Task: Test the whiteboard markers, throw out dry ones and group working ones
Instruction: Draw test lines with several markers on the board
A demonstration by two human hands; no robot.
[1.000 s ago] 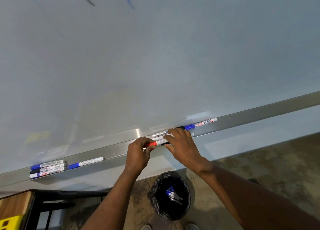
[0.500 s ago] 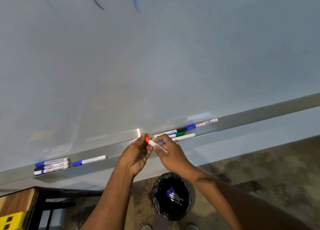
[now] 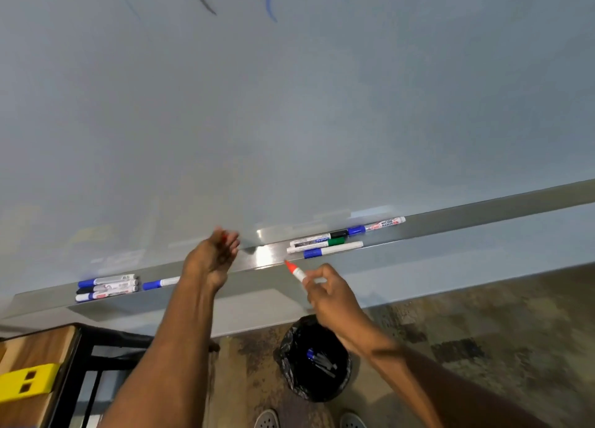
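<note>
Holding one red marker (image 3: 297, 271), two hands (image 3: 325, 291); nine markers (image 3: 108, 287) on tray (image 3: 483, 217).

whiteboard (image 3: 289, 122): smooth, slightly glossy, soft reflections low down
marker tray (image 3: 483, 215): brushed metal, one bright glare spot
red marker (image 3: 297, 272) in my right hand (image 3: 331, 299): white plastic barrel, shiny
markers on the tray (image 3: 325, 242): same glossy plastic, printed labels
bin liner (image 3: 289, 340): thin black plastic, crinkly and shiny
table (image 3: 32, 357): wood-grain top, black metal-looking frame
floor (image 3: 483, 331): mottled, matt, kinda rough looking
yellow block (image 3: 29, 384): matt plastic
</note>
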